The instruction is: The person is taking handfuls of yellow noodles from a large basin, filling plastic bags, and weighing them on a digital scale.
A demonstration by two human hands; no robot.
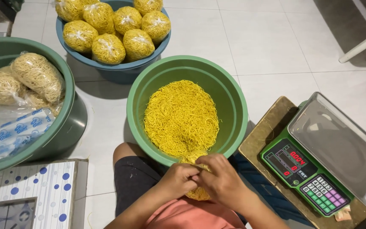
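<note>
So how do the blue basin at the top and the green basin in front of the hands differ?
The blue basin holds tied bags of yellow noodles, heaped above its rim; the green basin holds loose yellow noodles, lying low inside. Blue sits farther from both hands. Both are round plastic basins on the tiled floor.

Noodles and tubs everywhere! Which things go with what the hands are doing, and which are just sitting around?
In use:
left hand and right hand, both gripping a bag of noodles
green tub of loose yellow noodles
green scale, tray empty

Just sitting:
blue tub of filled bags
big green tub with paler bags
white chair leg
</note>
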